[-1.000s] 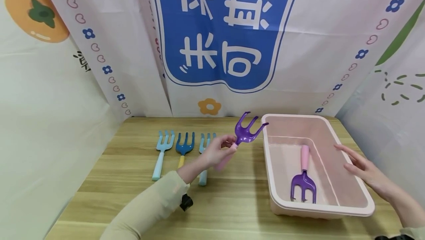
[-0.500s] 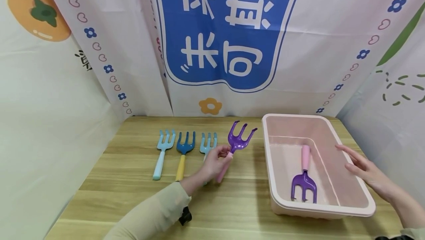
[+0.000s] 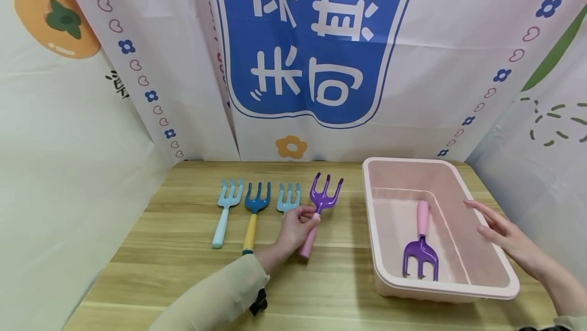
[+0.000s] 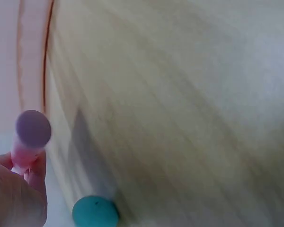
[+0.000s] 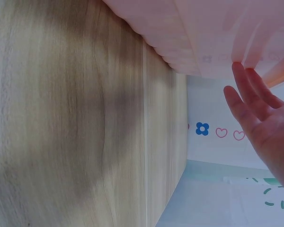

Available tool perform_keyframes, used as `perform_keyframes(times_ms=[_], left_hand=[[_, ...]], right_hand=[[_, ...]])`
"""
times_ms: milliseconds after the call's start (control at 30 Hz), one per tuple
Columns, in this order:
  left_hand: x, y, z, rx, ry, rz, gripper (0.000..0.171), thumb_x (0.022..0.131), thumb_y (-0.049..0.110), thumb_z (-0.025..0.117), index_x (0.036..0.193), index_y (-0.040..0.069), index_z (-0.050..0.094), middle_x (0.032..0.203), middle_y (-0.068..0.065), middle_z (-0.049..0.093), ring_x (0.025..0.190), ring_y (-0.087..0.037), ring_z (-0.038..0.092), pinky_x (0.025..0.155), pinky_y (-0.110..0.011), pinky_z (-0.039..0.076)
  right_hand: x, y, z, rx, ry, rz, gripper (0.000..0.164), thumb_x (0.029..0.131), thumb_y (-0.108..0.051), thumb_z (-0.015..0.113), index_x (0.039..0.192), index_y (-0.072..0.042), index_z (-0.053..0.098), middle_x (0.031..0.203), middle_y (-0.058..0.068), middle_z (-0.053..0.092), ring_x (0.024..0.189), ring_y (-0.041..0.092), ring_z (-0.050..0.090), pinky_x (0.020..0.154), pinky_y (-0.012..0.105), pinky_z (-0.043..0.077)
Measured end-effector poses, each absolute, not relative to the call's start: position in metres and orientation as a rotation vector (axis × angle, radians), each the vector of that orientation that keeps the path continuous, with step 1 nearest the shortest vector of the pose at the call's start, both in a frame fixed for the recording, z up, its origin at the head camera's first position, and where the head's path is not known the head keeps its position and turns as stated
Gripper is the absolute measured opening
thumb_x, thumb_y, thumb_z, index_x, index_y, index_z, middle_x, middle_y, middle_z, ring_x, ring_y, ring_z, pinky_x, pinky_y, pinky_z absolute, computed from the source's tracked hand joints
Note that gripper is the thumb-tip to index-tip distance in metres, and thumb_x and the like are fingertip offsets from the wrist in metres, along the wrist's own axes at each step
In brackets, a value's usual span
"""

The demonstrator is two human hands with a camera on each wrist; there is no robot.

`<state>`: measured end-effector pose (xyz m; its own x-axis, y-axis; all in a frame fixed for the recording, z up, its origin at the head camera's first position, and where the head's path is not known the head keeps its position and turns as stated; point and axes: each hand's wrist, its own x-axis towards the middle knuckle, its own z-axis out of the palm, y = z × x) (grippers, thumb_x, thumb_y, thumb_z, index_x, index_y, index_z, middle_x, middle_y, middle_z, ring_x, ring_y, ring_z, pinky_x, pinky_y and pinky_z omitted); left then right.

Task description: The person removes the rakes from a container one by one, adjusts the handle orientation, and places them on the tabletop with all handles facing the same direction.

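Note:
My left hand (image 3: 297, 228) pinches a purple hand fork (image 3: 323, 199) by the top of its pink handle, tines pointing away, close over the table. In the left wrist view the pink handle (image 4: 26, 153) shows end-on, with the fingers around it. Beside it lies a light blue hand fork (image 3: 289, 199), its handle mostly hidden by that hand. My right hand (image 3: 509, 234) rests on the right rim of a pink bin (image 3: 377, 254), with straight fingers (image 5: 248, 92) at its outer wall in the right wrist view. Inside the bin lies another purple hand fork (image 3: 421, 254).
Left of the hand, a blue fork with a yellow handle (image 3: 249, 231) and another light blue fork (image 3: 221, 226) lie in a row on the wooden table (image 3: 321, 300). A printed cloth (image 3: 293, 40) hangs behind the table, and cloth covers both sides.
My left hand has moved left and down with the purple fork, away from the bin and beside the light blue fork; the tines turned more upright in view. My right hand stays put.

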<state>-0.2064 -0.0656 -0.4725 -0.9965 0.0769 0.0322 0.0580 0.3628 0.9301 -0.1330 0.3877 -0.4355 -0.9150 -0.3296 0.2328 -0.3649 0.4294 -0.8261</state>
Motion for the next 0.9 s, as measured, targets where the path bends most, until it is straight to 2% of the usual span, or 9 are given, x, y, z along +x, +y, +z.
perform_keyframes(times_ms=[200, 500, 733, 900], left_hand=[[-0.208, -0.059, -0.481, 0.070, 2.563, 1.795, 0.020, 0.087, 0.007, 0.071, 0.104, 0.002, 0.062, 0.093, -0.006, 0.064, 0.083, -0.018, 0.061, 0.076, -0.030, 0.054], [-0.211, -0.056, -0.488, 0.060, 2.638, 1.711, 0.017, 0.088, 0.006, 0.071, 0.101, 0.003, 0.061, 0.093, -0.006, 0.063, 0.085, -0.019, 0.061, 0.078, -0.032, 0.053], [-0.214, -0.056, -0.493, 0.027, 2.718, 1.602, 0.015, 0.086, 0.004, 0.071, 0.096, 0.002, 0.061, 0.087, -0.005, 0.063, 0.079, -0.017, 0.060, 0.074, -0.031, 0.053], [-0.216, -0.057, -0.491, 0.017, 2.744, 1.540, 0.013, 0.086, 0.005, 0.071, 0.095, 0.003, 0.062, 0.085, -0.004, 0.062, 0.077, -0.016, 0.059, 0.072, -0.031, 0.052]], right_hand=[[-0.133, 0.387, -0.436, 0.642, -2.618, 1.550, 0.061, 0.101, 0.004, 0.039, 0.154, -0.022, 0.028, 0.150, -0.019, 0.032, 0.120, -0.013, 0.035, 0.085, 0.008, 0.035], [-0.133, 0.387, -0.437, 0.630, -2.618, 1.541, 0.059, 0.101, 0.004, 0.040, 0.154, -0.017, 0.028, 0.144, -0.028, 0.034, 0.119, -0.013, 0.036, 0.084, 0.008, 0.035], [-0.133, 0.387, -0.437, 0.637, -2.613, 1.549, 0.060, 0.101, 0.004, 0.039, 0.154, -0.021, 0.028, 0.150, -0.020, 0.033, 0.121, -0.013, 0.034, 0.085, 0.008, 0.034], [-0.133, 0.388, -0.437, 0.634, -2.615, 1.539, 0.060, 0.101, 0.004, 0.039, 0.154, -0.022, 0.028, 0.149, -0.021, 0.033, 0.121, -0.013, 0.035, 0.085, 0.008, 0.034]])
